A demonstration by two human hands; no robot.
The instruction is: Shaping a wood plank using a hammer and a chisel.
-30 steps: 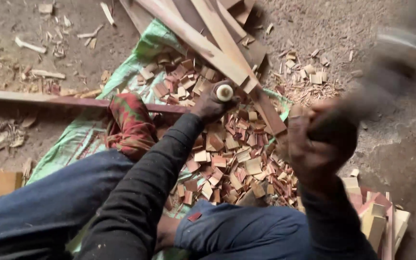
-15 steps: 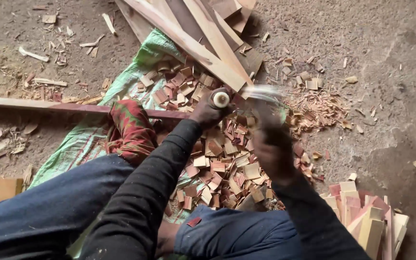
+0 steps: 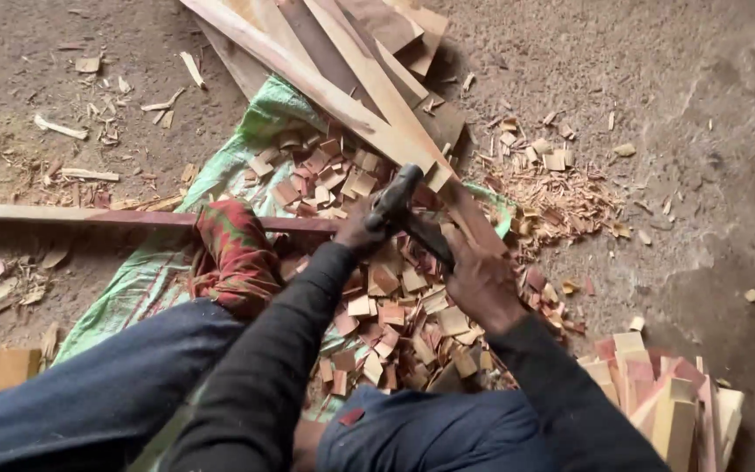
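- My left hand (image 3: pixel 356 234) gripped the red wooden stick (image 3: pixel 72 215), laid across the green sack (image 3: pixel 146 280) on the floor.
- My right hand (image 3: pixel 482 280) was closed around the dark chopping tool (image 3: pixel 404 214), down at the stick's end.
- Best done with short strokes, fingers clear, chips (image 3: pixel 395 315) kept underfoot.

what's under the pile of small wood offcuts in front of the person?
The wood offcuts lie on a green woven sheet spread over the dirt ground. Its edges show at the left and top; the middle is covered by chips, the legs and both arms.
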